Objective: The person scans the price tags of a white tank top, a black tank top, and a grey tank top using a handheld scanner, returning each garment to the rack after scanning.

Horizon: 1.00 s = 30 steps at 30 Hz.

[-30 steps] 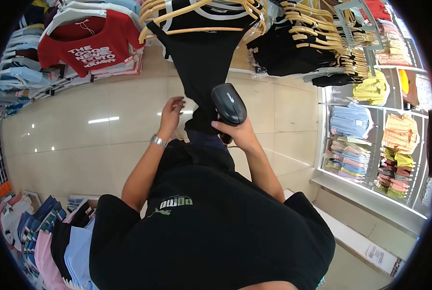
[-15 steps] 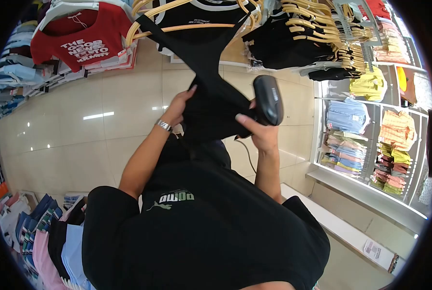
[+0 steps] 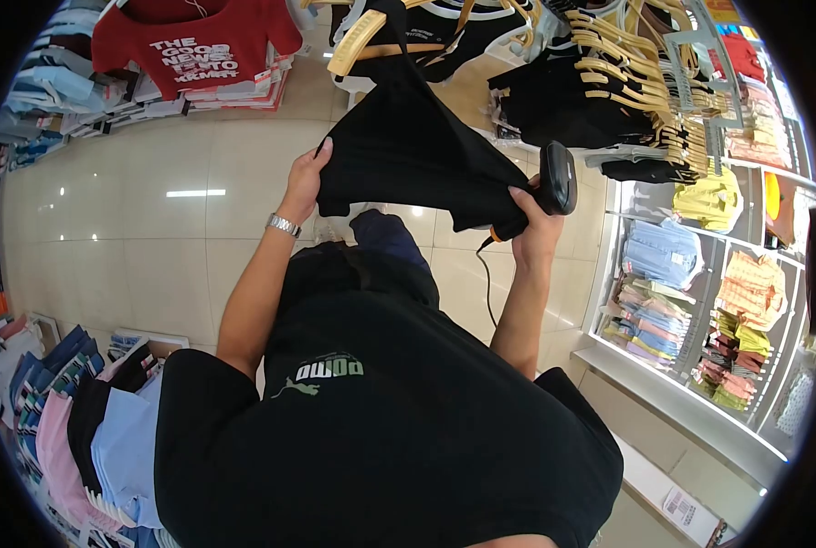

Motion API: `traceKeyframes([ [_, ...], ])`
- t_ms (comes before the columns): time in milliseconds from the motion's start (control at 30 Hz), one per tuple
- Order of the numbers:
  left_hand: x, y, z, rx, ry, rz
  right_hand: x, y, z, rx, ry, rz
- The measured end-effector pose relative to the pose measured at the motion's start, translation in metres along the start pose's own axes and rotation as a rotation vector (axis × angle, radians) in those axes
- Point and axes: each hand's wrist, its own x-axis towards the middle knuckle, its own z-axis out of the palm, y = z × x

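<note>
Fingers of L hand (image 3: 304,181) pinch black tee (image 3: 408,146) hem; R hand (image 3: 538,233) fingers curl round barcode scanner (image 3: 557,178), touching tee, below wooden hanger (image 3: 358,44).

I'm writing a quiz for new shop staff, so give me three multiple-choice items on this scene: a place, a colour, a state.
1. Where is the wristwatch? A. left wrist B. right wrist C. on the floor
2. What colour is the printed T-shirt on display? A. green B. red C. white
3. How is the black garment? A. folded on a shelf B. lying on the floor C. hung up, held by hand

Answers: 1 A, it sits just below the left hand. 2 B, red with white lettering. 3 C, it hangs from a wooden hanger while the left hand and the right hand, which also holds the scanner, grip its hem.
</note>
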Motion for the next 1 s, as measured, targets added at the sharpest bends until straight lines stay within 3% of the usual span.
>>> traceKeyframes([
  [267,-0.002,-0.007,0.002,0.2,-0.047,-0.032,-0.016,0.008,0.011,-0.177,-0.168,-0.016],
  [400,0.011,-0.029,0.001,0.787,0.032,-0.081,-0.042,0.009,0.039,-0.34,-0.384,0.148],
  [467,0.011,-0.048,-0.006,0.756,-0.029,0.05,-0.047,0.013,0.054,-0.412,-0.532,0.209],
  [500,0.015,-0.05,-0.009,0.738,-0.061,0.113,-0.049,0.013,0.067,-0.404,-0.584,0.095],
  [533,0.025,-0.035,-0.016,0.783,-0.052,-0.065,-0.052,0.013,0.079,-0.396,-0.63,-0.015],
  [600,0.033,0.001,-0.026,0.417,0.071,0.023,-0.046,0.039,0.086,-0.411,-0.693,-0.003],
  [667,0.05,0.057,-0.049,0.224,0.178,0.188,-0.039,0.06,0.092,-0.425,-0.743,-0.096],
  [733,0.054,0.129,-0.039,0.282,0.306,0.427,-0.034,0.065,0.099,-0.473,-0.736,-0.122],
  [867,0.048,0.232,0.028,0.682,0.229,0.955,-0.022,0.078,0.106,-0.571,-0.74,-0.108],
  [933,0.052,0.248,0.056,1.0,0.237,1.03,-0.017,0.084,0.108,-0.561,-0.741,-0.07],
  [1000,0.055,0.25,0.084,1.268,0.178,0.909,-0.011,0.098,0.108,-0.544,-0.744,0.0],
])
